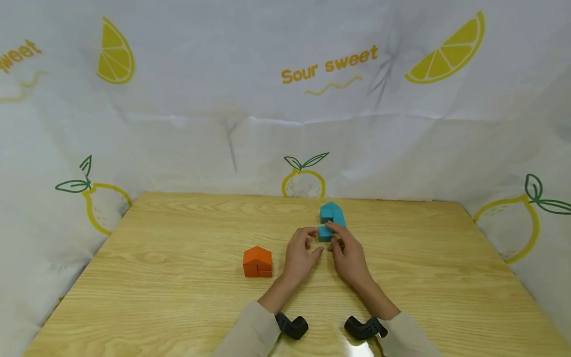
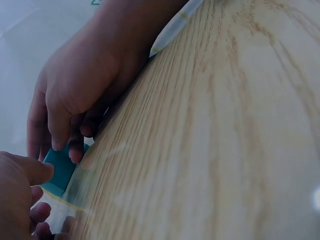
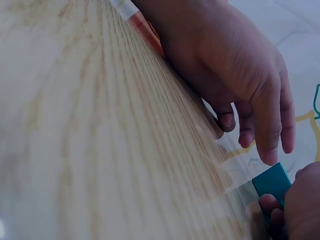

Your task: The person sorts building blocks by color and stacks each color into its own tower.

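Sleeves [image 1: 250, 333], left hand [image 1: 300, 255] wide beside blue block [image 1: 324, 235], right hand [image 1: 352, 257] pinching it, table edge [image 1: 397, 203] beyond

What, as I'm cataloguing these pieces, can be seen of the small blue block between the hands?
The small blue block is plain and box-shaped, with flat faces and a lighter top; painted wood or plastic, I cannot tell. It appears to sit level on the tabletop, nearer the wearer than the blue house-shaped pieces. Curled fingers of the right hand seem to pinch it; the left hand is close by, contact unclear.
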{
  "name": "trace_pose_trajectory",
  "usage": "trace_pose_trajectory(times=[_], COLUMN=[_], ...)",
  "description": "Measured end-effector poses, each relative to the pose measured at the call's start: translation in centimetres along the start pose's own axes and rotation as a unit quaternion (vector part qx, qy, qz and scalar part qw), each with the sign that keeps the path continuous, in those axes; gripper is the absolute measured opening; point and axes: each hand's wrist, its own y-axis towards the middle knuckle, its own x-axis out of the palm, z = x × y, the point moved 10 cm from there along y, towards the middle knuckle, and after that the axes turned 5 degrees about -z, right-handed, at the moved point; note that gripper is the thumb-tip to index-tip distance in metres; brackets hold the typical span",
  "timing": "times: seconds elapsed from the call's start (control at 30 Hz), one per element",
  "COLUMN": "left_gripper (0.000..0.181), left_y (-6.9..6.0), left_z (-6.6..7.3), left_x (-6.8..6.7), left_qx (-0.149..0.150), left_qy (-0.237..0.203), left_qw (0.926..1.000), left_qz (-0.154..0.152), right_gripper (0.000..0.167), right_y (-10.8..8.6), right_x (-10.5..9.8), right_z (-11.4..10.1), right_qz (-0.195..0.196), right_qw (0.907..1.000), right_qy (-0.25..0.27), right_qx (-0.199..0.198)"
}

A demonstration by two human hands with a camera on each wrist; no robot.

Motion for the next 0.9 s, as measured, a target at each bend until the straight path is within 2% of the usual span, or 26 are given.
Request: trace_pose_trajectory(times=[0.17, 0.43, 0.73, 0.9], left_gripper=[0.043, 0.042, 0.038, 0.036], left_y=[0.3, 0.3, 0.4, 0.3], left_z=[-0.4, -1.4, -1.1, -1.0], left_x=[0.2, 0.7, 0.7, 0.5], left_qx=[-0.02, -0.062, -0.058, -0.057], left_qy=[0.027, 0.066, 0.082, 0.061], left_qw=[0.9994, 0.9954, 0.9945, 0.9963], left_qz=[-0.013, -0.034, -0.032, -0.02], right_gripper=[0.043, 0.044, 0.045, 0.043], right_y=[0.1, 0.1, 0.0, 0.0], right_x=[0.0, 0.5, 0.5, 0.2], right_z=[0.1, 0.8, 1.4, 1.3], right_qz=[0.004, -0.009, -0.03, -0.025], right_qw=[1.0, 0.9998, 0.9974, 0.9983], right_qy=[-0.005, -0.01, 0.001, 0.002], right_qx=[-0.004, 0.015, 0.066, 0.053])
